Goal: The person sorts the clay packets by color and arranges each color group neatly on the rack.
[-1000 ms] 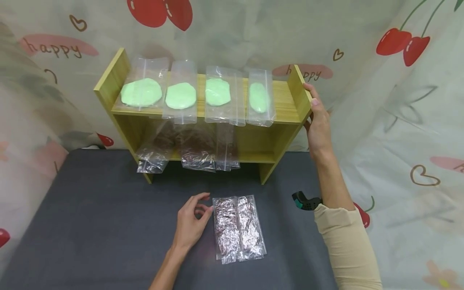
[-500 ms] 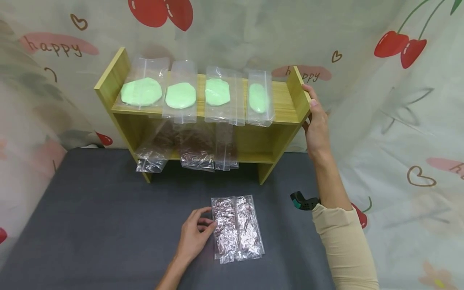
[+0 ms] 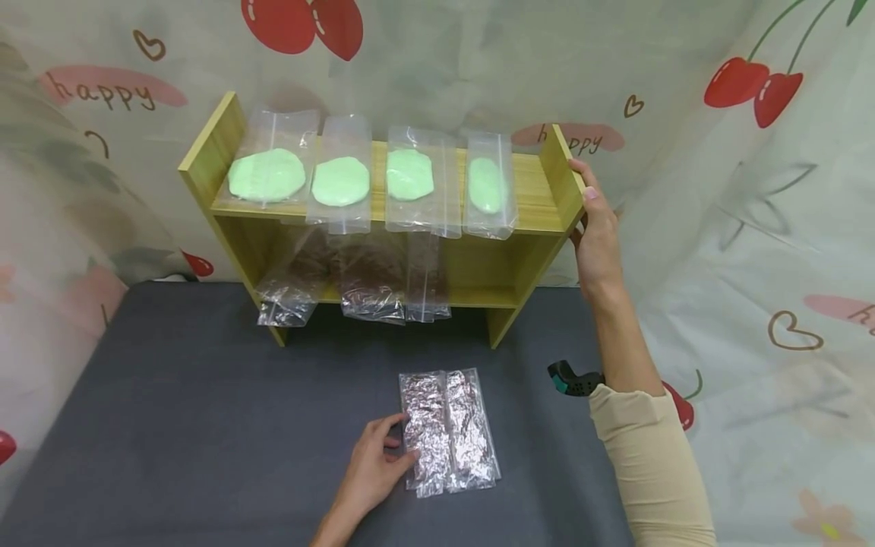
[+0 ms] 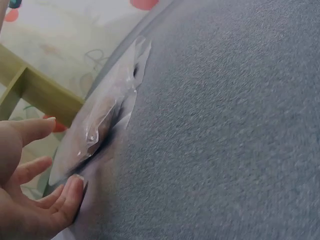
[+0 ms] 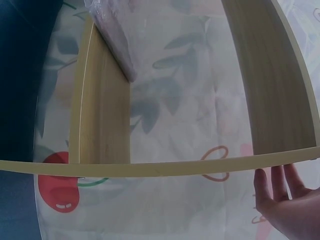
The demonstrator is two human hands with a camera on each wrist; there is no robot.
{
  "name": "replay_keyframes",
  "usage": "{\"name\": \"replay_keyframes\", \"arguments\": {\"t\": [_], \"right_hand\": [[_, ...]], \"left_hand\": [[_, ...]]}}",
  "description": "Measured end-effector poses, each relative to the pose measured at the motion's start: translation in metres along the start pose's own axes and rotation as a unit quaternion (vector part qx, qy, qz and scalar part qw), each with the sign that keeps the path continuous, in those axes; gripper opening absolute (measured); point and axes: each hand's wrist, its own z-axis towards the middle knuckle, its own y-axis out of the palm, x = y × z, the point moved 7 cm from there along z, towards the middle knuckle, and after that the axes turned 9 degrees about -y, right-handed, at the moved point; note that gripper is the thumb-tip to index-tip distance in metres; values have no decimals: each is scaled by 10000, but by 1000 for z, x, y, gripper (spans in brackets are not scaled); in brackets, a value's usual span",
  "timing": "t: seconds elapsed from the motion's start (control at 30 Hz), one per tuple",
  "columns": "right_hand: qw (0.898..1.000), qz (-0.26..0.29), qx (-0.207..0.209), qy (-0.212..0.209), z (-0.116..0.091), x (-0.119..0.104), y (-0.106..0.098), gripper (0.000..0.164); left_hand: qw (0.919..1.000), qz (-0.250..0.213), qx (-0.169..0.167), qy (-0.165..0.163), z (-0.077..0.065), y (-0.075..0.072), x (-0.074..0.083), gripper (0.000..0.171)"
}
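My left hand is at the left edge of shiny, wrinkled clear plastic bags lying on the dark cloth. Its fingers are loosely bent, with the thumb apart from them, and its fingertips meet the bag's edge in the head view. In the left wrist view, no bag lies between thumb and fingers. My right hand rests against the right side panel of a wooden shelf. The right wrist view shows its fingertips touching the panel's outer face.
Several zip bags with flat pale green pieces lie along the top board. Below, clear bags with dark, shiny contents hang over the lower board's front edge. A printed curtain stands behind the shelf. A dark cloth covers the table.
My left hand has moved down along the left edge of the bags and slightly right, coming closer to them. The right hand stays at the shelf panel, and the bags lie as before.
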Motion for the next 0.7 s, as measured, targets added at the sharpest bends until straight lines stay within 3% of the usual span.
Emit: {"name": "replay_keyframes", "arguments": {"t": [0.33, 0.53, 0.7], "right_hand": [[10000, 18, 3, -3, 0, 0, 1, 46], [9999, 112, 19, -40, 0, 0, 1, 47], [9999, 103, 16, -27, -1, 0, 2, 47]], "left_hand": [[9936, 842, 753, -62, -1, 13, 7, 60], [9876, 1076, 1117, -227, -3, 23, 8, 72], [9785, 1473, 1444, -35, -4, 29, 11, 84]]}}
